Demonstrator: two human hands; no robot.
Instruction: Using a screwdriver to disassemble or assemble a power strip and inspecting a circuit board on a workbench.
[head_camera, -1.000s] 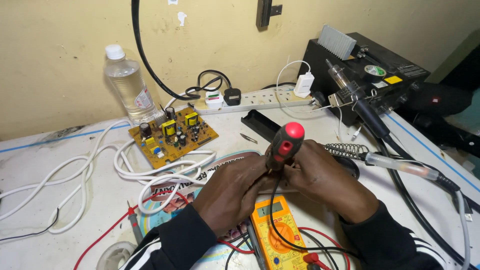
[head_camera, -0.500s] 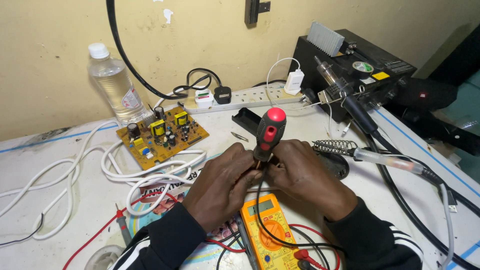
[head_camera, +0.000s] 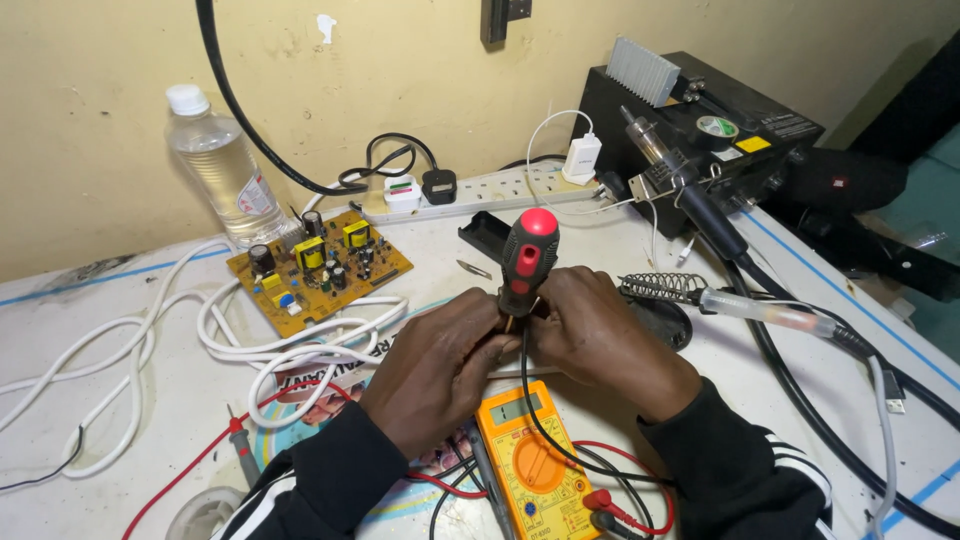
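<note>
Hands meet at mid-table: left hand (head_camera: 440, 365) and right hand (head_camera: 600, 335) are pressed close, fingers of both curled round the lower end of a screwdriver (head_camera: 524, 262) with black grip and red cap, standing upright between them; what its tip touches is hidden by the fingers. Near side, just below the hands, lies a yellow multimeter (head_camera: 535, 465) with red and black leads; far left sit a brown circuit board (head_camera: 318, 268) and a clear plastic bottle (head_camera: 222, 170). Far right stands a black soldering station (head_camera: 700, 130), with a white power strip (head_camera: 480, 190) along the wall.
</note>
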